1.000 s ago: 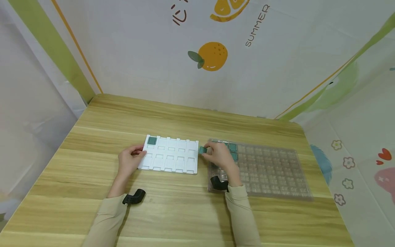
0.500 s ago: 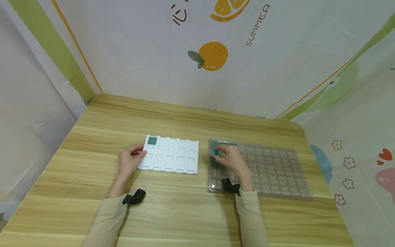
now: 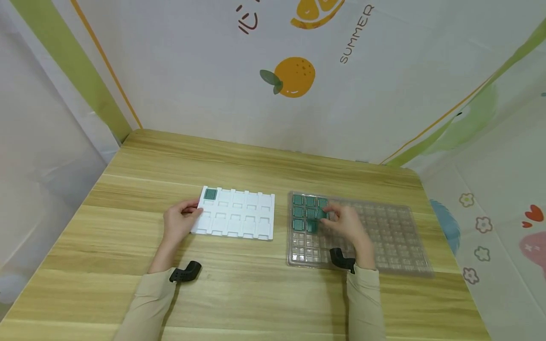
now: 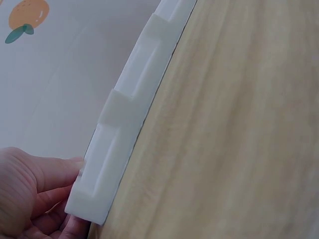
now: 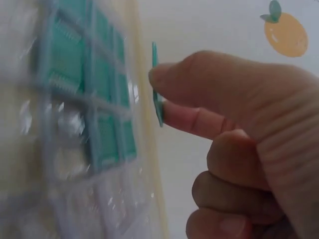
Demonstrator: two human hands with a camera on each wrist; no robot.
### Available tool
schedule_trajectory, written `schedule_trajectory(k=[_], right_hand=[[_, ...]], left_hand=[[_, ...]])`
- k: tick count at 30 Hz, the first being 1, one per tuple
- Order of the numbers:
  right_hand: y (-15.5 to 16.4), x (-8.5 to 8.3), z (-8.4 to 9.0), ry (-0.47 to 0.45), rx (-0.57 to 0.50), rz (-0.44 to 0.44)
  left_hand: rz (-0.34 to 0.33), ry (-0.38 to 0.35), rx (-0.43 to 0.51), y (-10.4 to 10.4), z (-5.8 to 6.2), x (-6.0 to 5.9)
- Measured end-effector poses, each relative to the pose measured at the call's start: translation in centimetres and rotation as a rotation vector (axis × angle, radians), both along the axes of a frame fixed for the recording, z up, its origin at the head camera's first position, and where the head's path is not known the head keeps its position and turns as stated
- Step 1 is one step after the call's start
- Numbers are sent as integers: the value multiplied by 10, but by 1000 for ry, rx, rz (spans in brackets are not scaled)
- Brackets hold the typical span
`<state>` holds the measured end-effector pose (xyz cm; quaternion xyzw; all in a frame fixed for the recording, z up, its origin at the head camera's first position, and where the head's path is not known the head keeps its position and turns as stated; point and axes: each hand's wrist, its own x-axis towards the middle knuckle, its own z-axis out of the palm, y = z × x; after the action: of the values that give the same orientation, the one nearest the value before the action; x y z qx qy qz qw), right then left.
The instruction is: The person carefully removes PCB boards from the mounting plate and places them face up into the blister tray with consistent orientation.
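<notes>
My left hand [image 3: 181, 220] grips the left edge of a white tray [image 3: 235, 213] with shallow pockets, thumb on top. One green square circuit board [image 3: 210, 194] lies in that tray's far left pocket. Over a clear plastic tray [image 3: 379, 237] is my right hand [image 3: 347, 225]. Between its thumb and index finger it pinches a thin green square board [image 5: 155, 94], seen edge-on in the right wrist view and held apart from the tray. Several more green boards [image 3: 298, 212] sit in the left compartments of the clear tray. The left wrist view shows the white tray's edge [image 4: 112, 119] and my thumb [image 4: 60, 172].
Both trays lie on a wooden table [image 3: 239, 293], with a strip of bare wood between them. A white printed curtain [image 3: 192, 71] rises behind the table and along both sides. Black wrist cameras [image 3: 186, 272] sit on both wrists.
My right hand has moved right, from the gap between the trays to over the clear tray, carrying the green board. The left hand and white tray have stayed still.
</notes>
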<state>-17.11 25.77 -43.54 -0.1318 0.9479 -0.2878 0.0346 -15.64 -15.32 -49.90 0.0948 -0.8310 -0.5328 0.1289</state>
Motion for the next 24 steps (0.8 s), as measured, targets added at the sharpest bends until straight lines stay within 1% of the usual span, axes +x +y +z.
schedule_trajectory(k=[2,5,11,15,19,24], right_hand=[[5,2,-3,-25,5,-5],[10,6,-8,-37,17,-1],[19,9,-17,8,22,31],[22,9,-22,40,38,72],[23,9,-23,67,64,96],[23,8,-22,61,83,93]], left_hand=[[1,1,0,0,0,0],[2,2,1,0,-1,0],[3,6,18,1,1,0],[5,0,26,1,2,0],[3,-16,30,1,2,0],[1,-12,23,1,3,0]])
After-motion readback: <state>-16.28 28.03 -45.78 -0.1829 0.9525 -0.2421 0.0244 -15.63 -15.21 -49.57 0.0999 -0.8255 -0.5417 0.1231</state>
